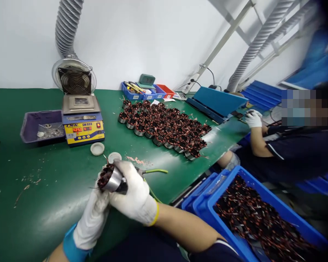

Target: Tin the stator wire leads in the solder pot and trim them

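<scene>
A motor stator, a silver metal ring with dark copper windings and loose wire ends, is held tilted above the near edge of the green table. My right hand, in a white glove with a yellow hem, grips the ring from the right side. Behind and under it is my left hand, gloved in white with a blue cuff; its fingers are partly hidden by the stator. Just beyond my right hand lie green-handled pliers. Two small white round dishes sit past the stator.
Many stators stand in rows on the green table. A yellow soldering pot reads 4250, beside a purple tray. Blue bins with more stators stand at right, near a co-worker's gloved hand.
</scene>
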`<state>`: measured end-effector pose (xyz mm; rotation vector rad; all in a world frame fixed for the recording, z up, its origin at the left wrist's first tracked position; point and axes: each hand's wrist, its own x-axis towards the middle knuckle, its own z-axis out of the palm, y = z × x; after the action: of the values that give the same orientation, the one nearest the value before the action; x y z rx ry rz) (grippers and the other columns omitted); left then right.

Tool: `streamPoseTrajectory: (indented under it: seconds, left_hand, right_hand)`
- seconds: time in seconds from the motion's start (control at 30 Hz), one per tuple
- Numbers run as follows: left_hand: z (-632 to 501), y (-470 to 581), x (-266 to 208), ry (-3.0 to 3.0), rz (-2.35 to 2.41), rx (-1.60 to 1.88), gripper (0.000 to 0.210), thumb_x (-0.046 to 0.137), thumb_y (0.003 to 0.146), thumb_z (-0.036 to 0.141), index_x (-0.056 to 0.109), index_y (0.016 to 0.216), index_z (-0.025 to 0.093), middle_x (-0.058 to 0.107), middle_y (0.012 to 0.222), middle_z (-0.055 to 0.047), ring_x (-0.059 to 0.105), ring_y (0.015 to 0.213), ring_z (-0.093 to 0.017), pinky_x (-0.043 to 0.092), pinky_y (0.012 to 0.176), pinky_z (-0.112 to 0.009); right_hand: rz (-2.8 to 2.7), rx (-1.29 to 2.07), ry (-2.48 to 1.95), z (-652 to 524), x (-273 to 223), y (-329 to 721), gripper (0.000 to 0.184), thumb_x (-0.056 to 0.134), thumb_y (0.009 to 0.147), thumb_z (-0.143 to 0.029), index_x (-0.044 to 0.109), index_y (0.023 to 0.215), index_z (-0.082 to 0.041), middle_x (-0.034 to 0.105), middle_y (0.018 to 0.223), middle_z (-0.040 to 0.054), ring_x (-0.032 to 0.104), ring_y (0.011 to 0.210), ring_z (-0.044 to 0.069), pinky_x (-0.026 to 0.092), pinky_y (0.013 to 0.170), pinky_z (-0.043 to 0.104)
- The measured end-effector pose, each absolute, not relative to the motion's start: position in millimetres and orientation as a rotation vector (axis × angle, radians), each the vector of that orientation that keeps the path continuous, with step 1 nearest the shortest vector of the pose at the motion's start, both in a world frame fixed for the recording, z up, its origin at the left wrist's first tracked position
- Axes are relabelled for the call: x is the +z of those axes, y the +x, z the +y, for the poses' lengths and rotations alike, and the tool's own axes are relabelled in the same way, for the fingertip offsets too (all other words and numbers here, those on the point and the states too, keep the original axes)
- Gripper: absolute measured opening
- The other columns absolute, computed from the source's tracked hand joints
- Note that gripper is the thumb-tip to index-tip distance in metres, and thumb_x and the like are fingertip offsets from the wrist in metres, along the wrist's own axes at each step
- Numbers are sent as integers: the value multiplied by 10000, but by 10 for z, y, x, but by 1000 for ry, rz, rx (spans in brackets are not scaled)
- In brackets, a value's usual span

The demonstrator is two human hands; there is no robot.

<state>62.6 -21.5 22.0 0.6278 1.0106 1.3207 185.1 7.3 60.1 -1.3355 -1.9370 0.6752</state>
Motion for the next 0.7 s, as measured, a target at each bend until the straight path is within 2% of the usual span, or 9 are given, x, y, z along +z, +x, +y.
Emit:
streamPoseTrajectory:
  seconds: [0.1,0.2,0.33,0.4,0.5,0.6,0.7]
  left_hand:
    - [-239,687,238,582,1031,1269,585,791,715,519,625,1189,219,688,1222,-97,619,1169,-308,487,1039,-438]
    - [-191,666,256,604,1173,1191,623,896,580,442,627,1079,186,703,1098,-65,654,1020,-273,536,925,-394]
    - [-143,562,232,827,1377,1004,674,884,586,470,604,1116,161,696,1032,-60,651,916,-240,524,881,-369]
    - [-138,516,222,947,1448,905,708,862,592,497,593,1154,160,707,1048,-82,664,937,-271,529,890,-396]
    - [-109,477,241,1051,1450,807,789,852,569,516,577,1222,168,707,1169,-124,671,1040,-323,524,957,-440]
    - [-37,453,282,1136,1371,684,820,853,560,521,583,1250,169,687,1261,-140,656,1121,-350,493,1032,-462]
    - [28,407,288,1216,1313,545,822,834,595,517,565,1283,155,708,1225,-142,678,1085,-356,527,996,-474]
  right_hand:
    - [-2029,631,-1340,-115,442,1937,756,680,769,-414,442,1445,-175,558,1382,131,563,1275,237,471,1095,351]
    - [-2244,592,-1369,-92,465,2225,847,709,744,-524,427,1465,-179,522,1432,154,490,1344,282,410,1149,412]
    - [-2346,463,-1764,-19,475,2807,1265,872,448,-611,378,1508,-128,344,1550,242,298,1450,422,292,1187,549]
    - [-2347,459,-1993,-12,449,3050,1373,900,374,-587,347,1522,-76,279,1568,289,230,1461,478,231,1186,607]
    - [-2409,521,-2069,-13,460,3259,1258,870,488,-525,331,1532,-75,260,1585,273,218,1475,443,235,1187,584]
    - [-2488,553,-2050,28,570,3291,1172,828,542,-506,320,1543,-172,291,1580,213,282,1441,418,418,1064,553]
    - [-2569,494,-2120,109,698,3212,985,757,617,-470,382,1499,-244,467,1434,167,472,1273,389,527,872,482]
